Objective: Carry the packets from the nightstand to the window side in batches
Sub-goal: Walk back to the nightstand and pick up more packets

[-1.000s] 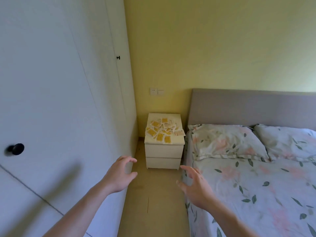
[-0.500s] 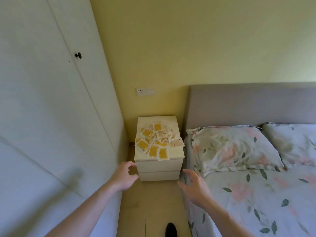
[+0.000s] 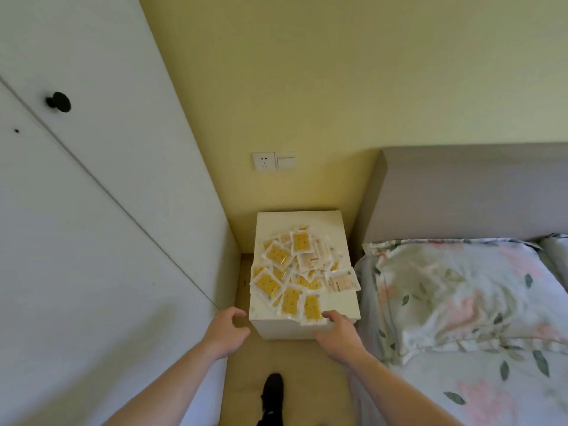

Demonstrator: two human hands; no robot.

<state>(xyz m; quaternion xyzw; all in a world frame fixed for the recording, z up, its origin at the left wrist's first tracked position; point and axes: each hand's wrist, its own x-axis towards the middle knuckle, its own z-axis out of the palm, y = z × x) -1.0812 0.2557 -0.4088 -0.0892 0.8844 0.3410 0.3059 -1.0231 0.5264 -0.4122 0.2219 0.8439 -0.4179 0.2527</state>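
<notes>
Two hands — left hand (image 3: 225, 332), right hand (image 3: 338, 336) — apart, empty; packets (image 3: 295, 272) uncountable, one nightstand (image 3: 339, 229).

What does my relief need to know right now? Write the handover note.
Left hand: loosely curled, holding nothing, just short of the nightstand's front left corner.
Right hand: fingertips at the nearest packet on the front edge, no grip yet.
Packets: all in a loose heap on the nightstand top, between wardrobe and bed.
Done: reached the nightstand.
Left: gather the first batch, carry it to the window side, repeat.
</notes>
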